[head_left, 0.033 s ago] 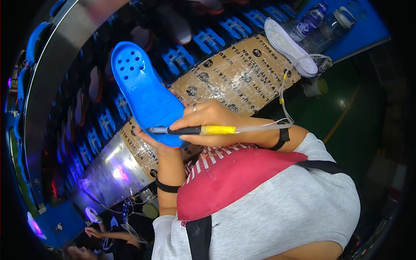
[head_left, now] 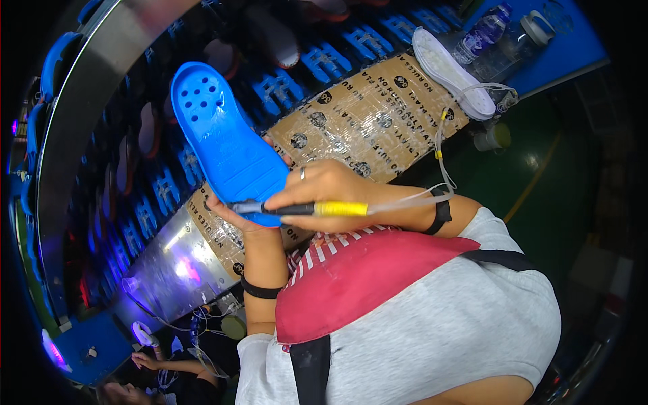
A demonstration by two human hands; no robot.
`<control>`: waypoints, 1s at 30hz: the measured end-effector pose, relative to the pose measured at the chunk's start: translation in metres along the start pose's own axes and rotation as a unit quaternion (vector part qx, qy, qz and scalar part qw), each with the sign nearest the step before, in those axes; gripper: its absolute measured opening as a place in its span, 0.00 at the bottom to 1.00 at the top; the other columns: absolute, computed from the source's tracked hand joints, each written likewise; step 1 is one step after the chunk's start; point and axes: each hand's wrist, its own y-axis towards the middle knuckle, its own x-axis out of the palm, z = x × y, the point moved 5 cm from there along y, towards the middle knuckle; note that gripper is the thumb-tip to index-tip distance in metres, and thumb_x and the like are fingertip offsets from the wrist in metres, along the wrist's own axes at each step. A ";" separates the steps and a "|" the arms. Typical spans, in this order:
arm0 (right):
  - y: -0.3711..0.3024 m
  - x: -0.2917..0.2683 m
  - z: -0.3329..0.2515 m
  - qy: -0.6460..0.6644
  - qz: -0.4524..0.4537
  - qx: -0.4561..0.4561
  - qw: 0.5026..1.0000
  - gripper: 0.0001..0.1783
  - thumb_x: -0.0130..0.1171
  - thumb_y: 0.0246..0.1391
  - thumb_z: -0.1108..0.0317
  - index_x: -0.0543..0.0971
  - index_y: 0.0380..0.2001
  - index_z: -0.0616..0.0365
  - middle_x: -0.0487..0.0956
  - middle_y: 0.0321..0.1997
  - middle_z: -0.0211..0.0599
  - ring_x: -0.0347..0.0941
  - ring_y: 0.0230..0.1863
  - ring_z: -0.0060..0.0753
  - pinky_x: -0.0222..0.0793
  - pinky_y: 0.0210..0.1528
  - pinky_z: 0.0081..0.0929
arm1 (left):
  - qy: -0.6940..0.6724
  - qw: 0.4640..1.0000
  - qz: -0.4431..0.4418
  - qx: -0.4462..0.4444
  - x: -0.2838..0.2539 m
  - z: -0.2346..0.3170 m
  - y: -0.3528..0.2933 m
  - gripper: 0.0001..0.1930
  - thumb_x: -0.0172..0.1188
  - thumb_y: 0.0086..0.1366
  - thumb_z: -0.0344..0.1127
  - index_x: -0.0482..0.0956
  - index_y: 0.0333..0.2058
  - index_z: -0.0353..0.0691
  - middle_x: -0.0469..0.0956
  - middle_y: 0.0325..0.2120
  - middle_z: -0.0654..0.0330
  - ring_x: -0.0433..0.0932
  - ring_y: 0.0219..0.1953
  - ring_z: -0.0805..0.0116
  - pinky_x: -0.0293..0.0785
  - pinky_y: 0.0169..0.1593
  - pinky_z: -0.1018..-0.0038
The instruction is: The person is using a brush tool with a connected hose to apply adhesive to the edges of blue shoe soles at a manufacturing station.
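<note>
My left hand [head_left: 235,217] clasps the glossy blue, round-holed shoe sole [head_left: 229,148] from beneath at its near end, digits along both edges. Expect it light, flexible, slippery; grip the edges. My right hand [head_left: 327,185] pinches the black-and-yellow pen-shaped tool [head_left: 341,208] across that end.

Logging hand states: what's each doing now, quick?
Left hand: holding the blue shoe sole, mostly hidden beneath it.
Right hand: closed on the black-and-yellow tool.

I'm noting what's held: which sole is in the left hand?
The blue sole, with round holes at its far end: the left hand supports it. The white sole lies off to the right, untouched.
</note>
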 end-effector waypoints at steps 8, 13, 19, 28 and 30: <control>-0.005 -0.006 -0.007 0.115 -0.063 -0.001 0.991 0.16 0.64 0.43 0.74 0.80 0.39 0.60 0.77 0.26 0.39 0.74 0.25 0.33 0.68 0.27 0.25 | 0.006 0.998 -0.040 0.052 0.012 0.030 0.002 0.39 0.49 0.51 0.57 0.59 0.59 0.40 0.64 0.53 0.40 0.69 0.51 0.43 0.69 0.50 0.46; -0.018 0.006 -0.003 0.094 -0.071 0.100 0.988 0.17 0.65 0.43 0.71 0.80 0.40 0.57 0.78 0.28 0.41 0.75 0.28 0.33 0.69 0.31 0.24 | 0.067 0.993 0.047 0.080 0.002 0.040 0.000 0.39 0.47 0.51 0.56 0.59 0.59 0.39 0.64 0.53 0.40 0.71 0.48 0.41 0.69 0.48 0.44; -0.006 -0.004 -0.010 0.130 -0.079 0.046 0.987 0.16 0.66 0.43 0.74 0.81 0.39 0.57 0.79 0.26 0.37 0.76 0.25 0.28 0.69 0.26 0.23 | -0.010 0.995 -0.099 0.025 0.021 0.037 -0.003 0.42 0.54 0.49 0.57 0.57 0.60 0.40 0.63 0.54 0.41 0.69 0.50 0.40 0.69 0.48 0.45; -0.019 0.006 -0.007 0.052 -0.163 0.015 0.985 0.17 0.67 0.42 0.69 0.80 0.39 0.56 0.79 0.28 0.38 0.76 0.26 0.34 0.68 0.26 0.26 | 0.043 0.991 -0.130 0.002 0.014 0.051 -0.002 0.48 0.63 0.45 0.55 0.54 0.61 0.40 0.59 0.57 0.45 0.63 0.56 0.42 0.67 0.50 0.43; -0.019 0.005 -0.011 0.129 -0.213 0.023 0.968 0.17 0.67 0.42 0.68 0.80 0.39 0.56 0.78 0.25 0.38 0.75 0.24 0.35 0.68 0.26 0.25 | 0.010 0.986 -0.168 -0.021 0.016 0.050 -0.002 0.50 0.66 0.43 0.54 0.52 0.61 0.37 0.58 0.58 0.44 0.63 0.55 0.41 0.67 0.50 0.44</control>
